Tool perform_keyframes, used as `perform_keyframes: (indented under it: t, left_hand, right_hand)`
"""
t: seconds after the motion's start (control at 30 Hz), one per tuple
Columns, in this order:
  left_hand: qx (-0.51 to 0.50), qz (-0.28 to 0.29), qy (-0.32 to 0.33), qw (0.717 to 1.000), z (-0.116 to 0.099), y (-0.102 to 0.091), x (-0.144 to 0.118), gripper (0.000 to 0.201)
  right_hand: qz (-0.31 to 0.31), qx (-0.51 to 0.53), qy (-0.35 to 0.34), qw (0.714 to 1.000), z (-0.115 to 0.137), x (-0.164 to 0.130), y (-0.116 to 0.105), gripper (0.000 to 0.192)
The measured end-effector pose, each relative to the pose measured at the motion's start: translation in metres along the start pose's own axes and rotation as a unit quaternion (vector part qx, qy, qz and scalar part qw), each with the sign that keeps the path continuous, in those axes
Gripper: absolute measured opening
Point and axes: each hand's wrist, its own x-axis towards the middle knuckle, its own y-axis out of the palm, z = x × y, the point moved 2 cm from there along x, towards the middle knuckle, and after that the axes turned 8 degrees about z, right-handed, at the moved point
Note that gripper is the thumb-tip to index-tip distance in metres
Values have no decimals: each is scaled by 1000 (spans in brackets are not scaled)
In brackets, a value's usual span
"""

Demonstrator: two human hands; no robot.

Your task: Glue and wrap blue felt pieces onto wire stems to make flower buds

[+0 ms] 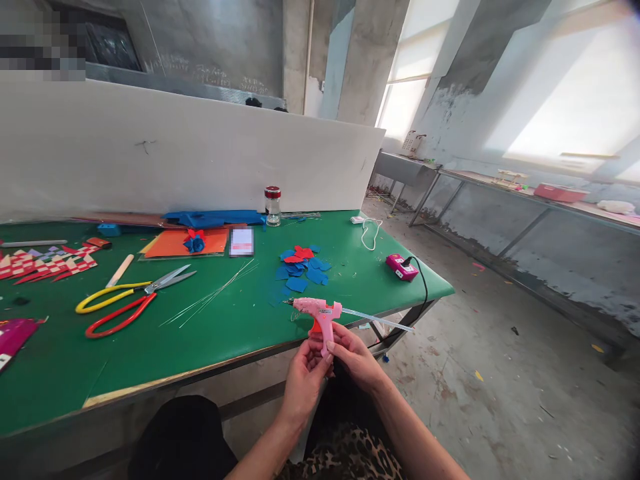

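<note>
A seated person holds one pink glue gun (320, 315) just over the near edge of a green desk (150, 360). The left hand (303, 380) and right hand (356, 357) sit close together, both wrapped around the gun's handle, nozzle pointing left, one clear glue stick (380, 320) poking out the back toward the right.

Risks, as a judgement: the nozzle may be hot, and the fingers sit close beneath it, so a slip could burn skin. Glue could drip onto the desk edge or the lap below. A black cord (423, 280) trails from one pink power unit (401, 267) near the desk's right corner and could snag and tug it off.

On the desk: two pairs of scissors, one yellow-handled (120, 293) and one red-handled (125, 317); one small glass jar with a red lid (273, 205); one scattered cluster of blue and red cut pieces (301, 267); one orange sheet (175, 243) carrying one blue-and-red flower (195, 241); a loose fan of thin wires (215, 297), too fine to count
</note>
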Motion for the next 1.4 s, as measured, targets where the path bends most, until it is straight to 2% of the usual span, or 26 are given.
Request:
perform_keyframes:
  t: [0.43, 1.0, 1.4]
  left_hand:
    - [5, 10, -5, 1000, 2, 1, -1, 36]
    - [28, 16, 5, 999, 4, -3, 0, 36]
    - [88, 28, 41, 995, 7, -14, 1, 35]
  right_hand:
    - [7, 37, 9, 999, -2, -3, -3, 53]
    - [6, 42, -3, 999, -7, -6, -3, 50]
    - [9, -49, -9, 999, -7, -10, -2, 41]
